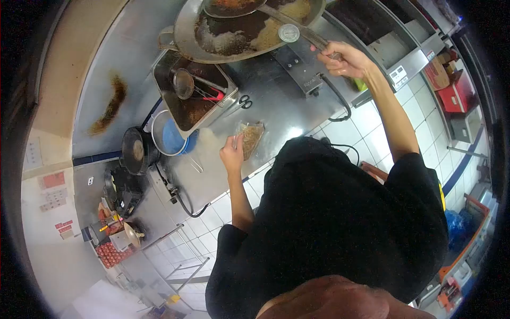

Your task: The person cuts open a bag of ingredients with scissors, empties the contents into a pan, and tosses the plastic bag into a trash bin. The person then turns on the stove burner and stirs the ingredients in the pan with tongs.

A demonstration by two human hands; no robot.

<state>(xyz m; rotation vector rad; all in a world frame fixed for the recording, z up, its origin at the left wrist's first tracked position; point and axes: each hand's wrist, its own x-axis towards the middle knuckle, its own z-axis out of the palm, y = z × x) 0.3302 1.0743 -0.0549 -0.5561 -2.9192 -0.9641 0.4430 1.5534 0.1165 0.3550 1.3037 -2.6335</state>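
Observation:
My right hand (345,59) is closed around the end of a long-handled strainer (311,36). The strainer's round bowl, cut off by the top edge of the view, is over a large wok (186,40) of dark, foaming oil. A round dial thermometer (289,33) sits beside the handle near the wok's rim. My left hand (232,154) pinches a clear plastic bag (252,139) of brown, crumbly contents at the steel counter's front edge. Behind that bag lie black-handled scissors (245,101).
A deep steel tray (186,125) holds a small round strainer (184,84) and a red-handled tool. Left of it are a blue-lined pot (172,135) and black pans (139,151). A burner control box (297,69) with a hose stands right. Egg trays (112,255) sit far left.

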